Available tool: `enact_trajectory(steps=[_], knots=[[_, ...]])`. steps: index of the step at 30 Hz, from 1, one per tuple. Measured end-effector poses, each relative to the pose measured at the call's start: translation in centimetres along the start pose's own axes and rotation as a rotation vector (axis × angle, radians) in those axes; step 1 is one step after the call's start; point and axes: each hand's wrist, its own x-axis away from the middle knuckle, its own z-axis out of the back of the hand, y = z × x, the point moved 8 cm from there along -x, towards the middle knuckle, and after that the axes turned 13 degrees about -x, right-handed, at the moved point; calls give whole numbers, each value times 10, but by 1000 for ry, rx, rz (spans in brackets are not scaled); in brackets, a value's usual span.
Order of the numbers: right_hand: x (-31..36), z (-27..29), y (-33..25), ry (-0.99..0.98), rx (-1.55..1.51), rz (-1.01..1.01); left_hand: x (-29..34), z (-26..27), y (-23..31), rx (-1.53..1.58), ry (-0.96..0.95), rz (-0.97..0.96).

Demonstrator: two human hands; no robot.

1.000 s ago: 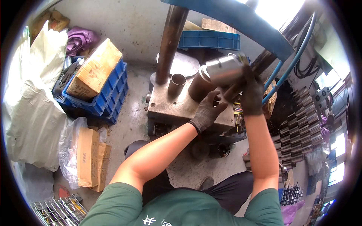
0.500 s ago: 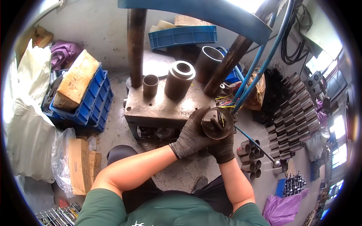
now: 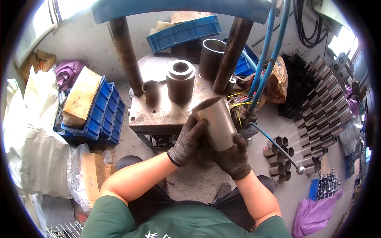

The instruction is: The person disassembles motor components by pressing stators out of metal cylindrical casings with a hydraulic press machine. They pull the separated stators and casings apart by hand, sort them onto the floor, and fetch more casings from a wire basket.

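Note:
Both my hands, in dark grey work gloves, hold a metal cylinder sleeve [image 3: 217, 125] tilted in front of the press table [image 3: 152, 119]. Its open upper end leans to the left, and the bore inside looks dark. My left hand [image 3: 186, 139] grips the sleeve's left side near the upper end. My right hand [image 3: 235, 158] wraps round its lower end. Beyond them on the press table stand a thick metal cylinder with a pale stepped ring on top [image 3: 180, 83], a short metal tube [image 3: 152, 93] and a wider dark tube [image 3: 212, 59].
Two steel columns and a blue crossbeam [image 3: 178, 10] frame the table. Blue hoses [image 3: 273, 59] and a ball-ended lever [image 3: 279, 148] are on the right. Metal sleeves [image 3: 321, 107] stand in rows on the right floor. Stacked blue crates [image 3: 105, 107] with a carton are at left.
The sleeve has turned from end-on to showing its side, its open end now up and left. My right hand has moved to its lower end. The head view has shifted.

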Motion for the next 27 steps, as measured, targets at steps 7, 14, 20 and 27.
enact_trajectory(steps=[7, 14, 20, 27], knots=[[-6, -19, -11, 20, 466, 260, -1, 19, -40, 176, 52, 200], [4, 15, -27, 126, 995, 710, 1, 21, -49, 197, 87, 282], [26, -36, -15, -82, 2024, 1286, 1, 11, -35, 378, 89, 273], [26, -22, -26, -63, 1494, 949, 0, 24, -24, 451, 150, 280]])
